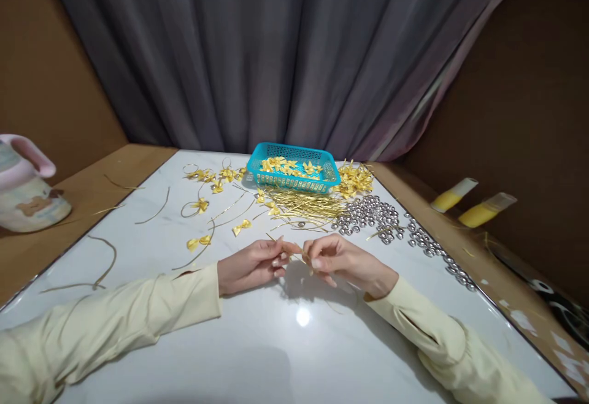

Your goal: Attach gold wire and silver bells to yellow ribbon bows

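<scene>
Grey curtain hangs behind the white worktop (257,343); left hand (248,266) and right hand (343,262) each pinch a thin gold wire (294,249) between them, just above the worktop; a loose grip could drop it; the bells (372,214) near the right hand could scatter.

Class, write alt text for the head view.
Left hand and right hand pinch a thin gold cord between them over a white table; behind lie gold bows, silver bells and a turquoise basket.
</scene>
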A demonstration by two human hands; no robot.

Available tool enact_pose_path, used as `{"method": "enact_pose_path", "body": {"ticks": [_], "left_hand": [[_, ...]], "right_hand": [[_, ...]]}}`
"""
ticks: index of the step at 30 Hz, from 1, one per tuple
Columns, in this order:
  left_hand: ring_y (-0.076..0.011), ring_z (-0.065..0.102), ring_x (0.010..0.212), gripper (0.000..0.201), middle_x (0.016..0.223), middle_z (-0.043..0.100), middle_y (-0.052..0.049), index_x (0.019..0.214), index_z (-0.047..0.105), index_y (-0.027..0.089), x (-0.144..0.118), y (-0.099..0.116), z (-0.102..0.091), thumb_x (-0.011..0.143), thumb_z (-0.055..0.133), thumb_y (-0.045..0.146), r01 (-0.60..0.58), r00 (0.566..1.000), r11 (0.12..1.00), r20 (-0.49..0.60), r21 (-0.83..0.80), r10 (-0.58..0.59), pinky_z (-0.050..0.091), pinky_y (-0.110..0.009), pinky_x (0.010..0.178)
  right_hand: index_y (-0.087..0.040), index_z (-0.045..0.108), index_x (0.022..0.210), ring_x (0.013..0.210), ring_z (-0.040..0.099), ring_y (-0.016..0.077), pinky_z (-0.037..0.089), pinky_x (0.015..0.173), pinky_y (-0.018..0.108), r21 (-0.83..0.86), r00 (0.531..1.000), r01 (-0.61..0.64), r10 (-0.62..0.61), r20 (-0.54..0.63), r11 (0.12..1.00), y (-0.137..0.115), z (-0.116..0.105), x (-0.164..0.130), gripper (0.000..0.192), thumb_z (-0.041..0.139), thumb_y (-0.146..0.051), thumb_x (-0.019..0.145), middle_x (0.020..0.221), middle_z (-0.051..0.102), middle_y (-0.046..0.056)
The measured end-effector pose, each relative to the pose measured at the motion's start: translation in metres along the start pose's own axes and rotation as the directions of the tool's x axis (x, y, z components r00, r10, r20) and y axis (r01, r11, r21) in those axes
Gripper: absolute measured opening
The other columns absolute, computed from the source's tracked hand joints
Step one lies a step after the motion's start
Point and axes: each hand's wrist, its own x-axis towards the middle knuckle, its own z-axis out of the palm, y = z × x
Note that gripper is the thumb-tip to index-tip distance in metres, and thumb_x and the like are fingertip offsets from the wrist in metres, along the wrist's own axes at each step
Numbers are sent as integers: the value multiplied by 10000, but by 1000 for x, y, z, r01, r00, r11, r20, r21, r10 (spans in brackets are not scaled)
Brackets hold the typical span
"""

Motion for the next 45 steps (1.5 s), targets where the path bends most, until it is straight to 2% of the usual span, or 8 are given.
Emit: {"method": "enact_pose_path", "body": {"ticks": [3, 5, 12, 21, 27, 30, 37, 45], "left_hand": [[-72, 396, 608, 311, 684, 469, -3, 825, 700, 61, 0, 1, -4, 673, 789, 317, -28, 999, 999, -32, -17, 28, 339, -175, 539], [-65, 371, 557, 281, 618, 457, 10, 759, 694, 73, 0, 2, -7, 670, 789, 322, -26, 999, 999, -21, -21, 25, 321, -169, 507], [-31, 217, 380, 239, 400, 415, 62, 724, 660, 76, 0, 2, -6, 687, 777, 281, 18, 999, 999, 32, 32, -19, 280, -148, 438], [-44, 331, 376, 348, 374, 483, 39, 569, 606, 112, -4, 2, -7, 600, 818, 387, 86, 992, 988, 86, 129, -97, 328, -182, 490], [-50, 380, 378, 319, 505, 619, -43, 600, 673, 76, -6, 2, -7, 603, 816, 361, 221, 955, 937, 134, 270, -264, 231, -196, 410], [-45, 377, 398, 229, 538, 634, -30, 629, 691, 91, -6, 2, -4, 657, 788, 296, 247, 947, 911, 118, 331, -299, 235, -190, 412], [-60, 400, 441, 151, 527, 611, 1, 700, 744, 130, -7, 4, -1, 681, 754, 280, 197, 947, 766, 84, 612, -311, 279, -192, 439], [-63, 383, 459, 112, 505, 597, 7, 703, 758, 141, -9, 8, 7, 702, 723, 247, 204, 948, 697, 39, 688, -315, 302, -199, 470]], "right_hand": [[-128, 673, 697, 533, 529, 13, 399, 407, 118, 31, 999, 37, -36, -39, 999, -1, 1, -1, 81, 731, -182, 715, 922, 562, 6], [-127, 676, 714, 538, 511, 6, 387, 404, 119, 53, 999, 23, -21, -32, 998, 1, 4, -1, 65, 721, -173, 725, 970, 534, 14], [-116, 653, 686, 405, 434, -11, 307, 342, 130, 151, 1000, -1, 2, -9, 988, 12, 12, 3, 150, 740, -237, 701, 857, 602, 9], [-99, 630, 691, 312, 305, 1, 299, 298, 111, 141, 986, -161, 154, 62, 977, 5, 15, -2, 113, 713, -175, 698, 531, 635, 11], [-67, 670, 705, 328, 479, 50, 418, 334, 155, -13, 967, -235, 235, 98, 972, -5, 14, -6, 99, 707, -156, 682, 554, 669, 39], [-73, 669, 681, 351, 547, 70, 445, 371, 158, -132, 946, -293, 308, 104, 947, -10, 16, -7, 97, 704, -163, 675, 556, 675, 33], [-78, 665, 659, 363, 562, 74, 469, 403, 163, -183, 917, -368, 388, 90, 912, -8, 17, -6, 87, 701, -157, 658, 520, 657, 12], [-73, 660, 664, 363, 556, 75, 465, 405, 168, -194, 912, -374, 397, 98, 907, -10, 17, -7, 78, 694, -142, 649, 521, 655, 10]]}}
